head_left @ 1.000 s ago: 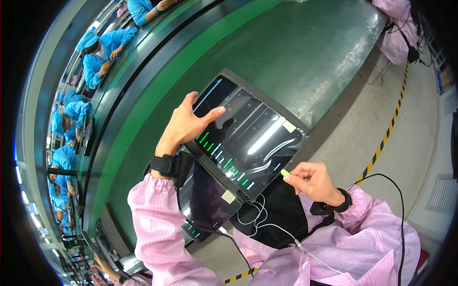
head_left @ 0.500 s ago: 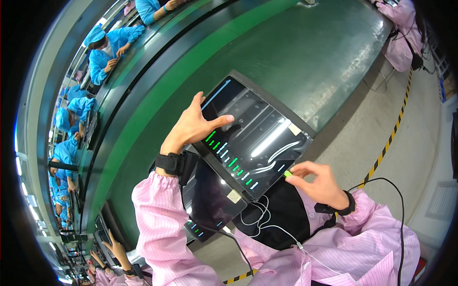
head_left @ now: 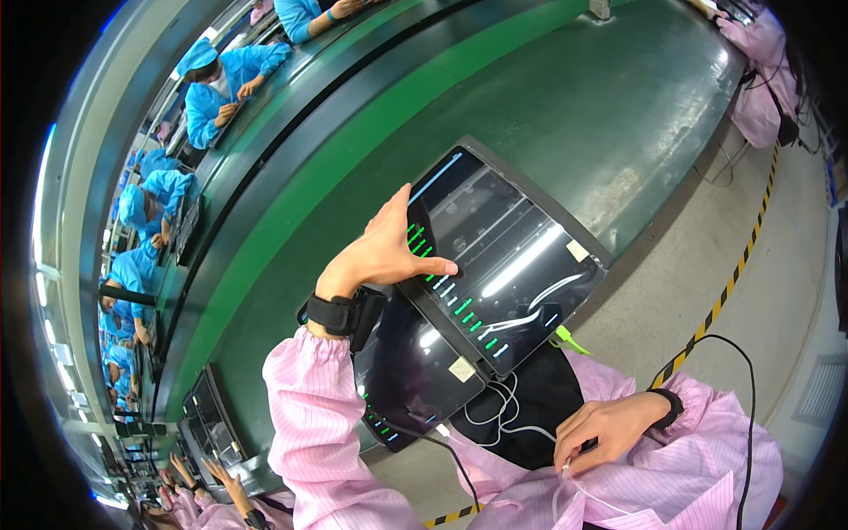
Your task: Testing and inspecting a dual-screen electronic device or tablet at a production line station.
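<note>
A big flat black tablet with a shiny glass screen (head_left: 495, 256) lies tilted at the near edge of the long green work table (head_left: 548, 97). Short green and white bars glow in a row on the screen, and a long white light shines back off the glass. A small pale square sticker (head_left: 578, 250) sits at the tablet's right corner.

The left hand (head_left: 382, 250) rests on the left side of the tablet. Its fingers are spread flat and loose, and the thumb lies on the glass; it holds nothing. A black wrist strap (head_left: 334, 313) sits just below that hand, above a pink striped sleeve (head_left: 314, 424).

A second dark tablet (head_left: 408, 371) lies just under the first one, closer to the person, partly hidden by it. It has its own small pale sticker (head_left: 461, 369).

The right hand (head_left: 609, 428) is below the tablet, down by the person's lap. Its fingers are curled in, and it seems to pinch a thin white cable (head_left: 495, 415), though the view there is too small to be sure. The cable loops between this hand and the lower tablet. A small bright green tab (head_left: 567, 338) pokes out just under the tablet's bottom edge.

Right of the tablet the grey floor (head_left: 707, 291) shows, with a yellow and black striped line (head_left: 738, 274) on it. A thin black cord (head_left: 749, 389) curves over the right sleeve.

Far left of the tablet, across the green table, people in blue coats and caps (head_left: 221, 84) sit in a row.
</note>
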Demonstrator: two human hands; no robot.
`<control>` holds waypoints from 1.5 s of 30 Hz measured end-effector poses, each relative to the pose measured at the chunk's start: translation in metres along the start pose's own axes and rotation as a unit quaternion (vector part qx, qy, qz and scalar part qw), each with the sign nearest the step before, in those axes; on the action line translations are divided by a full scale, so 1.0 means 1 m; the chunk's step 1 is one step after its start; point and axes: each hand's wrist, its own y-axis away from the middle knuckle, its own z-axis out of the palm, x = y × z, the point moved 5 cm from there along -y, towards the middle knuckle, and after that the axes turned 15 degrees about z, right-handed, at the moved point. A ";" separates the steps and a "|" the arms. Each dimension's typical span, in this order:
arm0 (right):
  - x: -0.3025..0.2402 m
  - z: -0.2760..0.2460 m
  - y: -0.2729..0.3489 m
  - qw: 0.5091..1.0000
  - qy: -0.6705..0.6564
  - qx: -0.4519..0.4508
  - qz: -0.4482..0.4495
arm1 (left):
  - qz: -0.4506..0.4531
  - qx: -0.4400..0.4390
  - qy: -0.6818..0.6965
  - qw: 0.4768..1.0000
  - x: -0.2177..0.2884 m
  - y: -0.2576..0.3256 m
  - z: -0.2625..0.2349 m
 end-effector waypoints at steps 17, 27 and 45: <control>-0.017 -0.016 -0.021 0.994 -0.006 0.094 -0.062 | -0.181 0.325 0.143 0.917 -0.042 0.198 0.011; -0.017 -0.017 -0.040 0.997 -0.026 0.058 -0.054 | -0.213 0.460 0.323 0.799 -0.020 0.235 0.085; -0.017 -0.024 -0.061 0.987 -0.027 0.153 -0.050 | -0.134 0.504 0.313 0.794 0.034 0.242 0.131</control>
